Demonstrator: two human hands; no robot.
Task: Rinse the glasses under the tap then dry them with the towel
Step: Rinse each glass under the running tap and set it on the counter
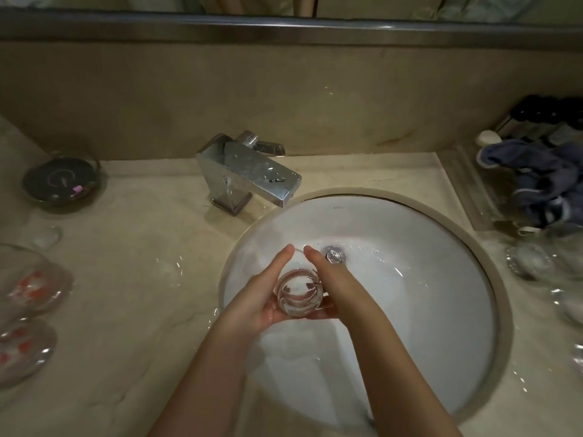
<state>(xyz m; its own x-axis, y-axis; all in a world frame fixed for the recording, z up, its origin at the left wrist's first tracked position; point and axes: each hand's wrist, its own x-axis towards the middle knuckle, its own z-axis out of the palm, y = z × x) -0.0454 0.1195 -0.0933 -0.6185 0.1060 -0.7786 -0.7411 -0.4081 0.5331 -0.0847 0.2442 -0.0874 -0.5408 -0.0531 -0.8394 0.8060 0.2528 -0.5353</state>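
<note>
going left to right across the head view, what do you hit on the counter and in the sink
dark glass dish → tap → left hand → glass held between both hands → right hand → drain → blue towel

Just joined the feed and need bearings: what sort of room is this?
Most likely a bathroom, perhaps a hotel's: a round white basin set under a stone counter, a chrome tap behind it, and small toiletry bottles at the right.
</note>
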